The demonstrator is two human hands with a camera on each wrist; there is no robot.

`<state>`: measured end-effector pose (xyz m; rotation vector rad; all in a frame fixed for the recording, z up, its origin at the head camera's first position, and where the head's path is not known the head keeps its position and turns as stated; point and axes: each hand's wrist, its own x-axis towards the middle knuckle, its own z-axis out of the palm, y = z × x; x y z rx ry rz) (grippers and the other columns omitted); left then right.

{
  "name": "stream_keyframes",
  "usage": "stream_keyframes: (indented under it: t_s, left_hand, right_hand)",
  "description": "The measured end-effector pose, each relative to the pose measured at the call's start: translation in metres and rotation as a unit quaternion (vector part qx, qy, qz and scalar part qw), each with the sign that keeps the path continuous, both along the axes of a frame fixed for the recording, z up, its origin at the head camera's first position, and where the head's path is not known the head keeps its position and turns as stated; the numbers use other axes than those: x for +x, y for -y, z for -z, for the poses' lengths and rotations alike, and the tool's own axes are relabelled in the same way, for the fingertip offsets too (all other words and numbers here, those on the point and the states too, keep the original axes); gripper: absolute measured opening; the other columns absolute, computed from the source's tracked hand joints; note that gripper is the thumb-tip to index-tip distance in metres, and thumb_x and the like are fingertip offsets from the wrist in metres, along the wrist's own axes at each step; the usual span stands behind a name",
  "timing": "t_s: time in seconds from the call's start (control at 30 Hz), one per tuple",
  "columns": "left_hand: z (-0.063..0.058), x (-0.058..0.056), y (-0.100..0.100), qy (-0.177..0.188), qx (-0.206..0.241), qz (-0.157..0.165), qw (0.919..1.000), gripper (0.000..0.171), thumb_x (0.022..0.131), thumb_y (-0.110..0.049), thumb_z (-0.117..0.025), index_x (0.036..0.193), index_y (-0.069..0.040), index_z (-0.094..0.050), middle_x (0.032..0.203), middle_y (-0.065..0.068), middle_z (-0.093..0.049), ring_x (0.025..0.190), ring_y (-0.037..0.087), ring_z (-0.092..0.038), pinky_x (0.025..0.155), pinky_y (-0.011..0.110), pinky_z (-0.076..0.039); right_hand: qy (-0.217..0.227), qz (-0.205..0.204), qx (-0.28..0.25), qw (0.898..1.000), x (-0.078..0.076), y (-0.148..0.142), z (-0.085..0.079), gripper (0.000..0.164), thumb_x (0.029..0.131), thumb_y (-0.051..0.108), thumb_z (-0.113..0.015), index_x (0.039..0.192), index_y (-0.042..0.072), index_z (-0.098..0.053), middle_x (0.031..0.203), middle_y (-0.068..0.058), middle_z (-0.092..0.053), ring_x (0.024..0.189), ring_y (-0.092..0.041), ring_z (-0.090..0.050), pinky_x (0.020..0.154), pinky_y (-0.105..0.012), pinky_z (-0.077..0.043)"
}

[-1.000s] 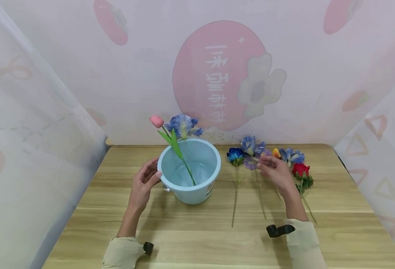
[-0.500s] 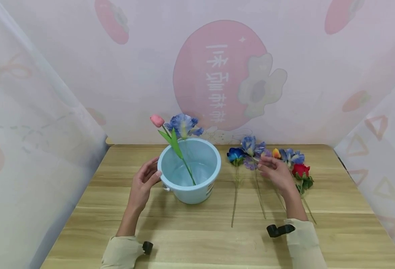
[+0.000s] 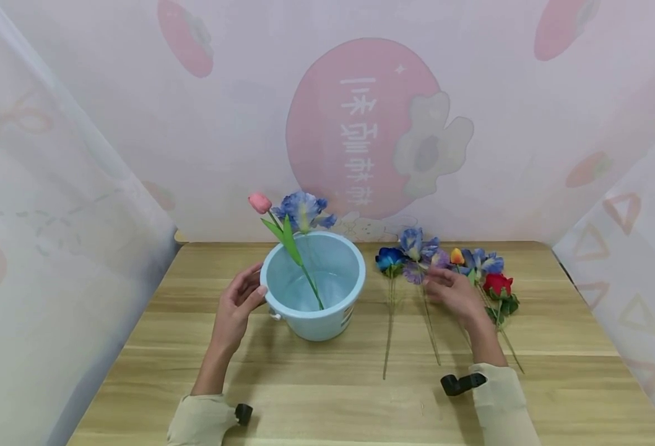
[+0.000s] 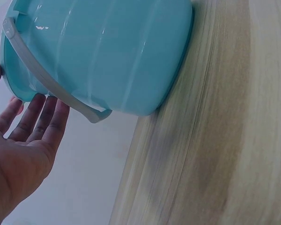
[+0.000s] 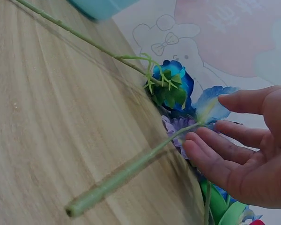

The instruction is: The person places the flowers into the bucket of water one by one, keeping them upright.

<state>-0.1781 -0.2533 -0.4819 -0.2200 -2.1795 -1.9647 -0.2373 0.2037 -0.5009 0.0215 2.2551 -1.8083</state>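
Observation:
A light-blue bucket stands upright on the table, holding a pink tulip and a blue iris that lean out over its far rim. My left hand rests against the bucket's left side; its fingers are nearly straight, with the thumb at the rim beside the white handle. To the right, my right hand hovers at another blue iris. In the right wrist view, thumb and fingers are spread apart around this iris's head, fingertips right by its stem.
Left of that iris lies a blue rose. A purple flower, a yellow-orange tulip, a further blue iris and a red rose lie close around the right hand. A printed cloth backdrop rises behind the wooden table.
My right hand has lowered slightly toward the table, leaving more of the yellow-orange tulip showing. The left hand and the bucket stay put.

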Motion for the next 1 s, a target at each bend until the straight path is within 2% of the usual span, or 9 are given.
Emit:
stream_keyframes:
  t_s: [0.23,0.43,0.57,0.77,1.0]
  left_hand:
    - [0.002,0.002,0.000,0.001,-0.003,0.001,1.0000,0.051,0.109,-0.015,-0.063,0.158,-0.004,-0.050,0.147,0.024,-0.059,0.125,0.010,-0.067,0.096,0.023,-0.063]
    - [0.001,0.001,0.001,-0.003,0.002,0.001,1.0000,0.051,0.109,-0.013,-0.062,0.157,-0.003,-0.050,0.146,0.025,-0.059,0.122,0.010,-0.068,0.095,0.024,-0.063]
    - [-0.001,0.001,0.000,-0.003,-0.001,0.003,1.0000,0.051,0.109,-0.014,-0.063,0.157,-0.004,-0.051,0.145,0.024,-0.060,0.120,0.010,-0.069,0.095,0.024,-0.063]
    - [-0.001,0.001,0.000,-0.005,-0.004,0.004,1.0000,0.051,0.109,-0.014,-0.063,0.157,-0.005,-0.051,0.144,0.023,-0.061,0.119,0.010,-0.069,0.094,0.024,-0.064]
    - [0.001,0.001,0.000,-0.004,0.001,0.002,1.0000,0.050,0.109,-0.014,-0.063,0.157,-0.006,-0.051,0.144,0.021,-0.061,0.120,0.012,-0.068,0.095,0.024,-0.064]
  right_hand:
    - [0.028,-0.015,-0.003,0.999,-0.002,0.004,0.006,0.056,0.112,0.012,-0.056,0.162,-0.005,-0.039,0.161,-0.033,-0.046,0.143,-0.046,-0.056,0.102,-0.040,-0.063]
    - [0.036,-0.014,-0.004,0.999,-0.002,0.006,0.009,0.056,0.109,0.007,-0.062,0.159,-0.007,-0.042,0.156,-0.033,-0.052,0.132,-0.035,-0.068,0.098,-0.036,-0.065]
    - [0.033,-0.008,0.000,0.999,-0.001,0.006,0.008,0.057,0.106,0.005,-0.065,0.158,-0.006,-0.045,0.154,-0.032,-0.055,0.125,-0.028,-0.072,0.094,-0.034,-0.066]
    - [0.023,-0.013,0.001,1.000,0.001,0.006,0.004,0.059,0.105,0.004,-0.066,0.159,-0.006,-0.043,0.157,-0.032,-0.051,0.130,-0.037,-0.068,0.094,-0.036,-0.066]
    - [0.001,0.000,-0.010,1.000,0.002,0.006,-0.003,0.059,0.105,0.008,-0.067,0.160,-0.001,-0.045,0.158,-0.028,-0.053,0.125,-0.031,-0.071,0.093,-0.039,-0.066]
